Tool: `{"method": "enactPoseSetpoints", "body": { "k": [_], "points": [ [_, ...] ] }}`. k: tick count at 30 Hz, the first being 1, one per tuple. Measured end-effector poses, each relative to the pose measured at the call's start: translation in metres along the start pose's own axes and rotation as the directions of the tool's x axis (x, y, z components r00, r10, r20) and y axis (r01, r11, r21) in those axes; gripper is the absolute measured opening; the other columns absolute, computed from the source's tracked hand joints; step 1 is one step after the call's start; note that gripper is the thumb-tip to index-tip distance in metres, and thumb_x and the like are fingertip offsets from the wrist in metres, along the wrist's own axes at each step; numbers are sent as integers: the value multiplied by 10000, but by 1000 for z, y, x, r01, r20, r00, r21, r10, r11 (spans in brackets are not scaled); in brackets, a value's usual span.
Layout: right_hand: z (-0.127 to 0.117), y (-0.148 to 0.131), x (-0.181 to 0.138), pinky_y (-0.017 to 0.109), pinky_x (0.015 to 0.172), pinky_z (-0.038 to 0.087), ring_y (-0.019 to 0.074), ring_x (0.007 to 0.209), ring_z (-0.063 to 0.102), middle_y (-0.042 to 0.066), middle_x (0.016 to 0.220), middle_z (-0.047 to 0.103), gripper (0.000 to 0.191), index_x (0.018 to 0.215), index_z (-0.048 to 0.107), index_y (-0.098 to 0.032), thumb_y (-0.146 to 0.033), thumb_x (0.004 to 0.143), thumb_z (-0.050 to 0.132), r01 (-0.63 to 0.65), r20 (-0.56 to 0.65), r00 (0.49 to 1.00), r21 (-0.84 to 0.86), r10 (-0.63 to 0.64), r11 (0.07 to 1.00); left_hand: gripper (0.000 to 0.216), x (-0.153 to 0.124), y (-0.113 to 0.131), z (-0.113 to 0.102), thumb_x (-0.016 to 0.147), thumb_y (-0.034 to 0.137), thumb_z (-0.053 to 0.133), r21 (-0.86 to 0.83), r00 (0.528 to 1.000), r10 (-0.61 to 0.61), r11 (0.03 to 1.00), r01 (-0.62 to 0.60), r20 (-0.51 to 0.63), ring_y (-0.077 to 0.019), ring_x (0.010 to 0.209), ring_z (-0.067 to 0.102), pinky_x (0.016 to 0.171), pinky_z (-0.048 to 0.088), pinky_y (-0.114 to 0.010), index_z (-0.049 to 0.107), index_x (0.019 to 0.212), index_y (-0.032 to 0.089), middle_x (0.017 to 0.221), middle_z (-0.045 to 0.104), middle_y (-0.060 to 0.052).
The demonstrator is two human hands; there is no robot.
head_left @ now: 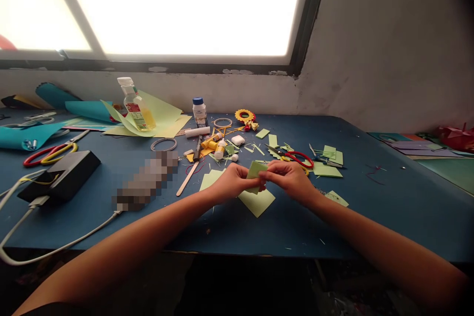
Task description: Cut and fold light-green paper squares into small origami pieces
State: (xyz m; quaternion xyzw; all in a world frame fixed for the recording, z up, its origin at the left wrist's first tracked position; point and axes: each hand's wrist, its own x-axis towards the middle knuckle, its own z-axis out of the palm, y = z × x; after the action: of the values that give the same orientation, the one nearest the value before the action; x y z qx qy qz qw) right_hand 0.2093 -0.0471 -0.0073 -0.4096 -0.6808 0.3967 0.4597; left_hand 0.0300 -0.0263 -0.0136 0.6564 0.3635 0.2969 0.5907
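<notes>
Both hands meet over the middle of the blue table, holding a small folded piece of light green paper [255, 172] between them. My left hand [230, 183] pinches it from the left, thumb on top. On its right edge, the thumb and fingers of my right hand [291, 178] are closed. Below lies a larger green sheet [258, 203], partly covered by my hands. Just beyond my right hand rest red-and-yellow scissors [298, 159]. Several cut green pieces [327, 170] and thin strips are scattered around.
A wooden stick [187, 178], a black marker [198, 148], a white-capped oil bottle [134, 106] and a blue-capped bottle [200, 112] stand or lie beyond. At left are a black box [61, 177] with cables and more scissors [52, 154]. A window [192, 7] is behind.
</notes>
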Motion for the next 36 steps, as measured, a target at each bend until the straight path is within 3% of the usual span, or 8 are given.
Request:
{"method": "enactPoseSetpoints", "body": {
  "k": [4, 7, 8, 11, 14, 18, 24, 36],
  "points": [
    [-21, -14, 6, 270, 605, 441, 137, 628, 537, 4, 637, 598, 212, 610, 707, -195, -393, 647, 770, -36, -178, 983, 94, 53, 995, 342, -1, 7, -7, 662, 433, 734, 58, 1000, 13, 998, -12, -13, -200, 745, 683, 722, 533, -294, 749, 809, 125, 784, 737, -91],
    [-39, -20, 15, 260, 621, 456, 107, 584, 509, -27, 610, 586, 217, 608, 693, -219, -378, 550, 829, 26, -485, 864, 313, 136, 949, 327, -1, 10, -14, 672, 432, 724, 185, 998, -3, 983, 13, -55, -203, 740, 681, 725, 536, -301, 752, 792, 129, 772, 738, -90],
    [-41, -20, 17, 252, 628, 457, 95, 571, 499, -35, 612, 583, 217, 629, 698, -223, -368, 544, 835, 25, -508, 843, 365, 177, 931, 333, 0, 11, -15, 678, 434, 720, 178, 998, 1, 984, 11, -71, -204, 749, 682, 725, 536, -299, 749, 800, 125, 777, 737, -95],
    [-30, -15, 17, 252, 634, 457, 91, 565, 503, -31, 584, 581, 248, 610, 698, -201, -375, 515, 848, -137, -367, 873, 449, 322, 883, 402, 1, 13, -14, 731, 480, 666, -8, 995, 38, 999, -39, -91, -214, 817, 687, 696, 544, -292, 715, 908, 122, 907, 727, -117],
    [-9, -11, 9, 271, 638, 452, 104, 565, 511, -23, 572, 588, 270, 622, 704, -188, -394, 516, 842, -186, -257, 914, 424, 315, 886, 435, 0, 14, -8, 740, 480, 664, -154, 993, 105, 982, -114, -62, -232, 873, 683, 622, 544, -262, 677, 1000, 131, 980, 708, -122],
    [2, -11, 2, 287, 663, 459, 118, 597, 540, -5, 622, 626, 283, 644, 705, -185, -409, 526, 832, -216, -201, 929, 387, 311, 896, 357, -3, 17, -4, 710, 384, 724, -132, 990, 132, 982, -136, -38, -200, 803, 689, 598, 533, -225, 701, 937, 110, 845, 721, -100],
    [-7, -14, 2, 257, 599, 462, 138, 648, 563, 24, 690, 651, 291, 701, 713, -175, -433, 588, 788, -222, -149, 949, 310, 278, 924, 269, -7, 21, -6, 714, 342, 725, -79, 993, -13, 997, 22, 116, -166, 706, 686, 584, 535, -210, 707, 827, 99, 728, 708, -75],
    [-18, -13, -4, 276, 579, 495, 160, 621, 597, 41, 660, 661, 266, 785, 738, -183, -429, 685, 733, -88, -114, 989, 78, 97, 993, 335, -12, 27, -11, 741, 390, 696, -107, 989, 124, 985, -132, -83, -181, 698, 694, 552, 548, -225, 694, 911, 100, 853, 724, -106]
  ]
}}
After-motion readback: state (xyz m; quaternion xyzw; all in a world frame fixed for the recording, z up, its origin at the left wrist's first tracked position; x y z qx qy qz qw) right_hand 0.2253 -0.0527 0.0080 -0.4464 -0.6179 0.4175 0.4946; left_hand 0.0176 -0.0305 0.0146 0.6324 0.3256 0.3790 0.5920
